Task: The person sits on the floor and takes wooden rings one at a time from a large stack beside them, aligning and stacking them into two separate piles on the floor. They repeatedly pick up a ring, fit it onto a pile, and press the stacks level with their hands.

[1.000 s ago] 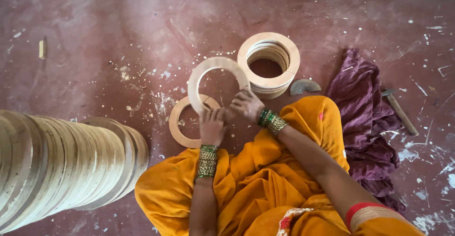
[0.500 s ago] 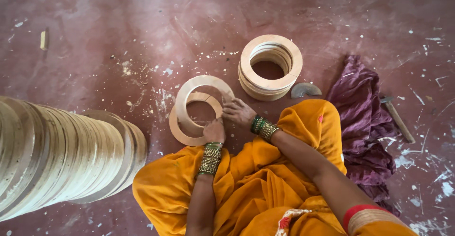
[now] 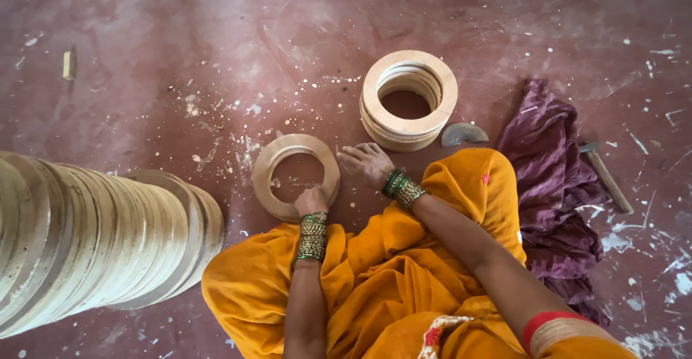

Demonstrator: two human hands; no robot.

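A flat wooden ring [image 3: 295, 177] lies on the reddish floor just beyond my knees, on top of a second ring of the same size. My left hand [image 3: 311, 202] is curled over the ring's near rim. Just to the right of the ring, my right hand [image 3: 366, 163] rests palm down on the floor. Its fingers are spread, its fingertips lie near the ring's right edge, and it holds nothing. Both wrists wear green and gold bangles. My orange garment [image 3: 375, 272] covers my lap.
A short stack of similar rings [image 3: 409, 99] stands beyond my right hand, with a half-round wooden offcut [image 3: 463, 134] beside it. A tall stack of wooden discs [image 3: 94, 236] fills the left foreground. A purple cloth [image 3: 548, 179] and a hammer [image 3: 605, 175] lie at the right.
The ring that both hands held tilted up has come down flat onto the other ring on the floor. My right hand has let go and moved to the floor.
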